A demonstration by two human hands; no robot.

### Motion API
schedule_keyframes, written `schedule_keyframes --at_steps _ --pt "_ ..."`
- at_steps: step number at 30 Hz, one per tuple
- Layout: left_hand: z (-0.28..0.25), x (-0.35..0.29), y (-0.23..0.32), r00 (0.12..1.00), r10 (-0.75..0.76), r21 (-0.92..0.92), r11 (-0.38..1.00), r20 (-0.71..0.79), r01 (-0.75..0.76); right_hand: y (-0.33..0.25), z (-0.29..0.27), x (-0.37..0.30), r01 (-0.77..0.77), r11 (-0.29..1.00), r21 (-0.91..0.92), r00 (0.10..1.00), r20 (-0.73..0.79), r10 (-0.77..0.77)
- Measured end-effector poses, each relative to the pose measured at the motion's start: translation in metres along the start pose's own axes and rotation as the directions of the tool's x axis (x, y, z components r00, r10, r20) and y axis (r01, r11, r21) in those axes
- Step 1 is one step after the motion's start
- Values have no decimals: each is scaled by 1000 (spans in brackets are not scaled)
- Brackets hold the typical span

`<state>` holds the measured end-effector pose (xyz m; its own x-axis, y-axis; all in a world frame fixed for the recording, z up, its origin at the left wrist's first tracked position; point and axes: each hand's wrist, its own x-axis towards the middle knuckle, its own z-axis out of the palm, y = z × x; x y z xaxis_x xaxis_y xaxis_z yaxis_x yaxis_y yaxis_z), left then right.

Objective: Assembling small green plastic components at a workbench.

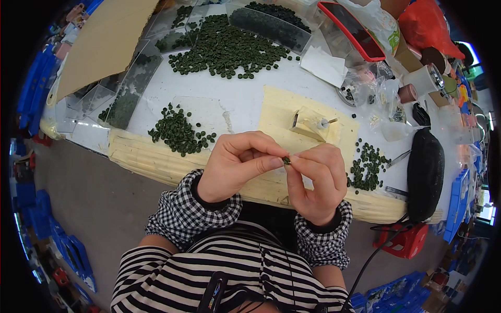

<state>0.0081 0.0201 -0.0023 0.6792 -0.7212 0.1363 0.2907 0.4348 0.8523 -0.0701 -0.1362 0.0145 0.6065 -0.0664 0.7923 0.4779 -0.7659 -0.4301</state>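
Observation:
Near the table's front edge, my left hand (242,164) and my right hand (319,180) meet fingertip to fingertip. Pinched between them is a small dark green piece (286,160), mostly covered by my fingers. A pile of small dark green pieces (175,130) lies left of my left hand. To the right of my right hand is another scatter of small round green pieces (368,168). Just beyond my hands, a cream block with a short upright metal pin (313,124) stands on a yellow sheet (276,101).
At the back lies a large heap of green pieces (224,49), beside clear trays (269,26) and a cardboard sheet (104,47). A red-cased phone (352,31) leans at back right. A black pouch (426,172) lies at right, near tweezers (399,158). Cream padding (146,159) lines the front edge.

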Motion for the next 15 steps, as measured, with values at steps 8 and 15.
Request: schedule_keyframes --at_steps 8,15 --pt "-1 0 0 999 -33 -18 999 39 33 -4 1 -4 -22 1000 -8 1000 20 22" --pt "-4 0 1 993 -92 -40 995 78 95 -4 0 -7 29 999 -17 999 35 -29"
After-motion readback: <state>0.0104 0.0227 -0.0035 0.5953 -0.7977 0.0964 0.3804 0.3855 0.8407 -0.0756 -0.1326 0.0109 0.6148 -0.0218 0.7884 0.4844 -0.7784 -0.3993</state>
